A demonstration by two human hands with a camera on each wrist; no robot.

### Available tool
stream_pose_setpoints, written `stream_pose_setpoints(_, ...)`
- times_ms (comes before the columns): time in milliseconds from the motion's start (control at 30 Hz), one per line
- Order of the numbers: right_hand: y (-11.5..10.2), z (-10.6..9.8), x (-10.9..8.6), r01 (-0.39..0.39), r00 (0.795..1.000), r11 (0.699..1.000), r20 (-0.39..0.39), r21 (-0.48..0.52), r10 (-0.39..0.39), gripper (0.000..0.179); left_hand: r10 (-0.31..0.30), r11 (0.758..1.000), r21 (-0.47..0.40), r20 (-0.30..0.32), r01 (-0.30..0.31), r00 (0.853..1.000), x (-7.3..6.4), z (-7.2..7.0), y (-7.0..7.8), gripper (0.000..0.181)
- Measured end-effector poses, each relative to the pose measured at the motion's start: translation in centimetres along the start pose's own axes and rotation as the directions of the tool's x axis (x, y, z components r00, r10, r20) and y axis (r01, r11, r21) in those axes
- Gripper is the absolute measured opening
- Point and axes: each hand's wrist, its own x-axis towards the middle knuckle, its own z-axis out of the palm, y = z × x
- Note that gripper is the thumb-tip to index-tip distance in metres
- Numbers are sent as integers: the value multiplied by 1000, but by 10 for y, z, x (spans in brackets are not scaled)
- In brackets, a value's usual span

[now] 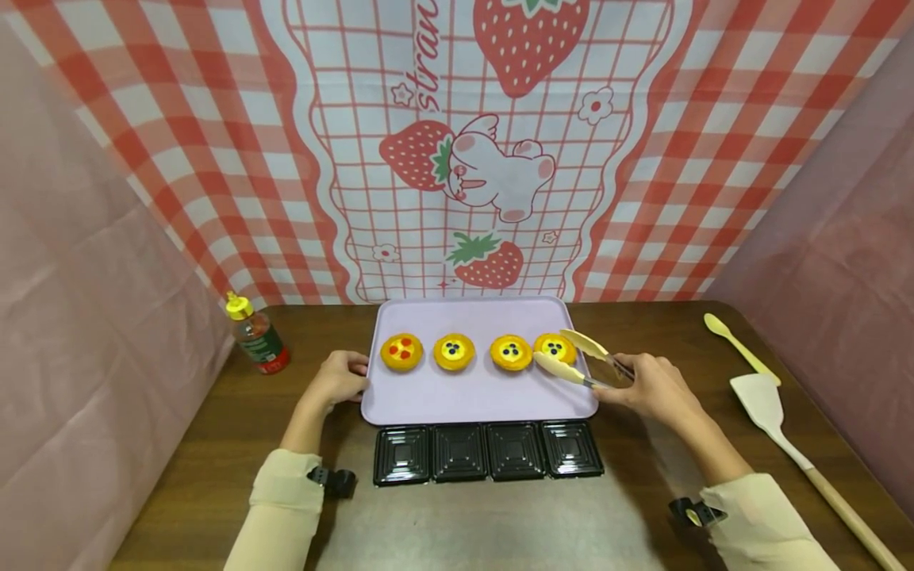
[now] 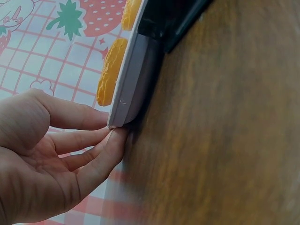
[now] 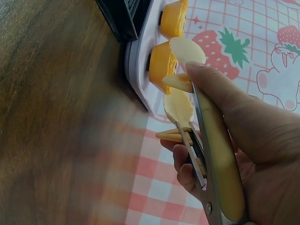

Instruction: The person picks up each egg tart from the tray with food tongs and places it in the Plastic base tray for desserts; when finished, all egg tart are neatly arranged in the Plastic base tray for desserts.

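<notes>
A lilac tray (image 1: 471, 404) carries a row of small yellow tarts. The leftmost tart (image 1: 401, 352) has red toppings; the other three, among them the far-right blueberry tart (image 1: 555, 349), have dark blue ones. At the tray's left edge my left hand (image 1: 343, 377) pinches the rim, thumb above and fingertips at its outer underside. My right hand (image 1: 653, 388) holds cream-tipped metal tongs (image 3: 218, 154), whose spread tips stand on either side of the far-right tart. Whether the tips touch that tart I cannot tell.
Several black square plastic containers (image 1: 459, 452) line the tray's front edge. A sauce bottle (image 1: 260, 341) with a yellow cap stands at the left. On the right lie a yellow spoon (image 1: 743, 349) and a white spatula (image 1: 764, 404) with a wooden handle. A strawberry-print cloth (image 1: 628, 262) hangs behind.
</notes>
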Motion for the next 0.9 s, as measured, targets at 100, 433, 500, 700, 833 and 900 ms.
stream_pose_setpoints(100,0,0,-1,6,1000,1000,-5,-4,-6,63,-3,1000,6,3,3,1000,0,0,0,42)
stream_pose_setpoints(433,1,-3,-2,-13,1000,1000,3,-2,13,73,4,1000,13,14,-4,1000,0,-1,1,42)
stream_pose_setpoints(500,0,-6,-3,-22,1000,1000,5,-1,22,75,-3,1000,14,10,3,1000,0,-1,0,42)
stream_pose_setpoints(700,-2,-19,-11,-15,1000,1000,-11,-6,15,76,-6,1000,7,9,6,1000,-2,0,-1,42)
stream_pose_setpoints(833,0,-26,-21,46,998,999,-46,-29,-48,74,-1,1000,7,11,1,1000,-2,0,0,42)
stream_pose_setpoints(900,1,-28,-27,76,995,997,-60,-33,-78,74,-3,1000,15,9,2,1000,-2,-1,1,43)
